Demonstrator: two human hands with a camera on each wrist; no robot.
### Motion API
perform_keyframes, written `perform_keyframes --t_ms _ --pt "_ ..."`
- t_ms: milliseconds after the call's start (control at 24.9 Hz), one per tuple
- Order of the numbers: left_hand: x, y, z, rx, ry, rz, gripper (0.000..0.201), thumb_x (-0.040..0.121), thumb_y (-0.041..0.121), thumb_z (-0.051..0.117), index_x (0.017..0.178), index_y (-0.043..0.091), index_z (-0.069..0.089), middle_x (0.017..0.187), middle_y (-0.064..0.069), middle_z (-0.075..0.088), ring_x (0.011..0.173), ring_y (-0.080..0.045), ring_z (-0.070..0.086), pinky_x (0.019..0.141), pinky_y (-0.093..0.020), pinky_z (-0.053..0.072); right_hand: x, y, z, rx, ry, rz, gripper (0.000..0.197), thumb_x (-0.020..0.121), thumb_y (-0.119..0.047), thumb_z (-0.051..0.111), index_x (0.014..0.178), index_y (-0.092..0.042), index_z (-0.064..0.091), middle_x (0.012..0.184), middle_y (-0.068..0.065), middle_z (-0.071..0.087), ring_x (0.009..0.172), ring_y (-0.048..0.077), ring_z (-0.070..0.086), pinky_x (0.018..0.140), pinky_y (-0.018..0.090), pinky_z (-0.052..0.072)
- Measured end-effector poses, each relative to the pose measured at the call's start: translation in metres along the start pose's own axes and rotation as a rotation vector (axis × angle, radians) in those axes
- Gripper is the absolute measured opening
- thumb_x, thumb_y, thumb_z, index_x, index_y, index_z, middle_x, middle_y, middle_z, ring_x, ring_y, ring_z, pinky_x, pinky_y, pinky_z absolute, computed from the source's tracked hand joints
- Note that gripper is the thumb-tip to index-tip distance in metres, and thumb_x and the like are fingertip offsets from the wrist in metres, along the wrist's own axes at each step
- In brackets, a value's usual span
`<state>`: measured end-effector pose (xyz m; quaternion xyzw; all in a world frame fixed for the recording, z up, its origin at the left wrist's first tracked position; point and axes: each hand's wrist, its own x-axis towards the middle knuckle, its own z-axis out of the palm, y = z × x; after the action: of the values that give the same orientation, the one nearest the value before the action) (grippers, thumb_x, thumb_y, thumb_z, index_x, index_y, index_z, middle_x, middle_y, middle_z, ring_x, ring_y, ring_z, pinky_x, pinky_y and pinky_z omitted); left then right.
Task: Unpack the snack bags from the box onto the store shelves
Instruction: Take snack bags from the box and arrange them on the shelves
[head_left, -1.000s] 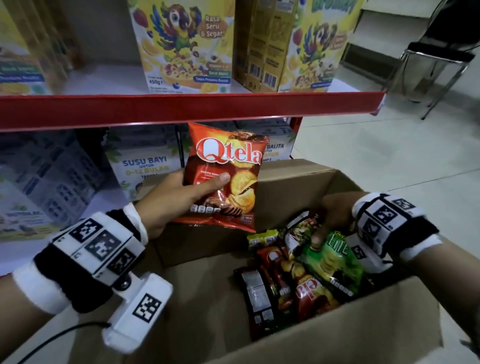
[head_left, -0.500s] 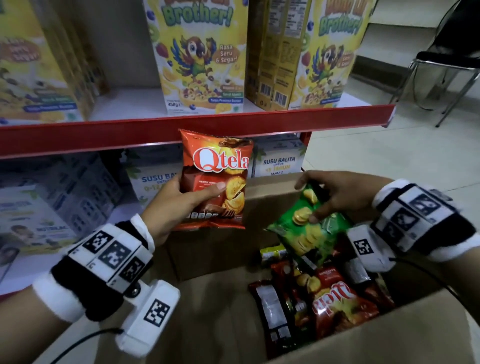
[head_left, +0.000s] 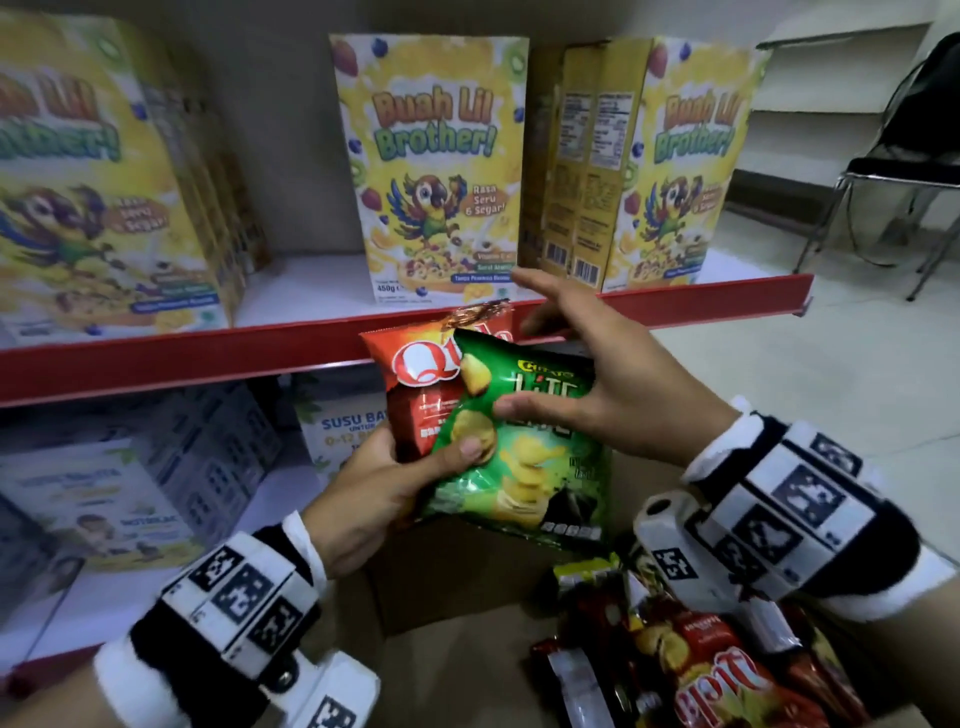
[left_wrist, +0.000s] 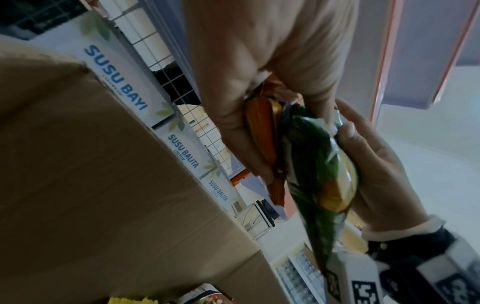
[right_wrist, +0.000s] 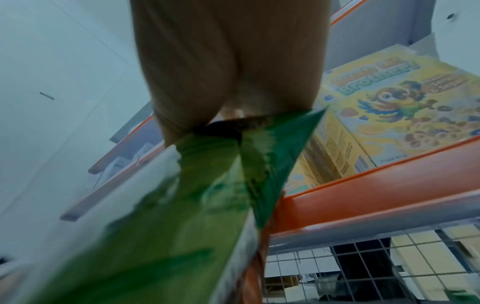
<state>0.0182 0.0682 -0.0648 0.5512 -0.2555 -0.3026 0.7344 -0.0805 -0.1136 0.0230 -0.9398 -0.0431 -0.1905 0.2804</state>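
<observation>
Left hand (head_left: 374, 493) grips red bag (head_left: 415, 384), green bag (head_left: 524, 447); right hand (head_left: 602, 384) fingers spread, thumb touching green bag

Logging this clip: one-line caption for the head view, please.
Left hand grips a red Qtela snack bag and a green Lite snack bag together, right hand steadying, above the cardboard box.

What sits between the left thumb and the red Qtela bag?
The green Lite bag: the left hand holds both, its thumb on the green bag, which overlaps the red Qtela bag behind it. Head view shows it; left wrist shows both bags edge-on.
</observation>
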Motion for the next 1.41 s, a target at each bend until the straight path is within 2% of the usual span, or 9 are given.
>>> perform_keyframes --t_ms 161,282,402,603,724,845,1086,1207,1408 --pt "0.002 0.002 -0.005 -0.055 0.055 0.073 0.047 0.07 0.017 0.077 0.114 0.007 0.064 0.111 -0.014 0.071 0.101 -0.028 0.069 0.076 -0.03 0.057 -0.003 0.015 -0.003 0.072 0.038 0.253 0.104 0.049 -0.083 0.06 0.14 -0.041 0.033 0.137 -0.009 0.049 0.12 0.008 0.051 0.1 0.037 0.046" --pt "0.003 0.004 -0.007 -0.062 0.064 0.087 0.057 0.065 0.017 0.08 0.118 0.007 0.06 0.11 -0.011 0.072 0.099 -0.024 0.07 0.075 -0.027 0.057 -0.006 0.025 -0.008 0.418 -0.009 0.325 0.084 0.045 -0.058 0.079 0.122 -0.035 0.054 0.113 -0.009 0.066 0.095 0.002 0.065 0.072 0.026 0.056" --pt "0.004 -0.002 -0.003 -0.034 0.001 0.105 0.069 0.054 0.023 0.091 0.117 0.022 0.062 0.111 -0.004 0.072 0.102 -0.018 0.069 0.076 -0.024 0.055 -0.007 0.035 -0.004 0.453 0.101 0.262 0.072 0.045 -0.042 0.082 0.111 -0.023 0.06 0.098 -0.006 0.07 0.083 -0.002 0.067 0.067 0.013 0.052" --pt "0.005 -0.006 -0.002 -0.019 0.02 0.15 0.048 0.058 0.017 0.08 0.103 0.028 0.069 0.1 -0.003 0.075 0.092 -0.016 0.072 0.069 -0.019 0.056 -0.013 0.055 -0.007 0.645 -0.018 0.401 0.052 0.067 -0.057 0.058 0.101 -0.017 0.059 0.076 0.0 0.07 0.067 0.014 0.068 0.063 0.026 0.056" --pt "0.005 -0.01 -0.005 -0.002 0.056 0.184 0.047 0.058 0.017 0.077 0.103 0.026 0.066 0.089 0.001 0.076 0.083 -0.011 0.072 0.065 -0.017 0.055 -0.03 0.089 -0.011 0.33 -0.329 0.549 0.051 0.085 -0.054 0.044 0.089 -0.008 0.067 0.083 0.012 0.071 0.075 0.021 0.065 0.075 0.035 0.053" --pt "0.005 -0.015 -0.006 0.009 0.067 0.185 0.069 0.046 0.035 0.09 0.108 0.019 0.064 0.093 -0.001 0.075 0.085 -0.013 0.072 0.067 -0.019 0.056 -0.056 0.13 0.002 -0.251 -0.736 0.568 0.02 0.088 -0.037 0.064 0.104 -0.027 0.065 0.106 -0.004 0.068 0.092 0.01 0.061 0.074 0.017 0.046" --pt "0.002 -0.018 -0.009 0.028 0.114 0.175 0.07 0.031 0.048 0.094 0.092 0.021 0.073 0.092 -0.001 0.076 0.086 -0.015 0.072 0.068 -0.021 0.056 -0.087 0.172 0.054 -0.65 -1.115 0.513 0.08 0.081 -0.024 0.073 0.148 -0.028 0.028 0.154 0.006 0.026 0.14 0.028 0.026 0.114 0.04 0.026" --pt "0.001 -0.019 -0.009 0.007 0.105 0.176 0.053 0.046 0.03 0.088 0.095 0.018 0.071 0.091 -0.001 0.076 0.083 -0.014 0.072 0.065 -0.02 0.056 -0.095 0.172 0.064 -0.748 -1.059 0.442 0.059 0.094 -0.014 0.052 0.148 -0.017 0.028 0.152 0.014 0.025 0.139 0.034 0.023 0.11 0.042 0.026" --pt "-0.003 -0.01 0.0 0.085 0.12 0.259 0.054 0.053 0.028 0.079 0.104 0.017 0.065 0.084 0.004 0.076 0.076 -0.007 0.071 0.062 -0.016 0.055 -0.081 0.157 0.03 -0.468 -0.796 0.452 0.04 0.091 -0.011 0.051 0.132 -0.012 0.054 0.129 0.013 0.058 0.118 0.029 0.056 0.097 0.031 0.044"
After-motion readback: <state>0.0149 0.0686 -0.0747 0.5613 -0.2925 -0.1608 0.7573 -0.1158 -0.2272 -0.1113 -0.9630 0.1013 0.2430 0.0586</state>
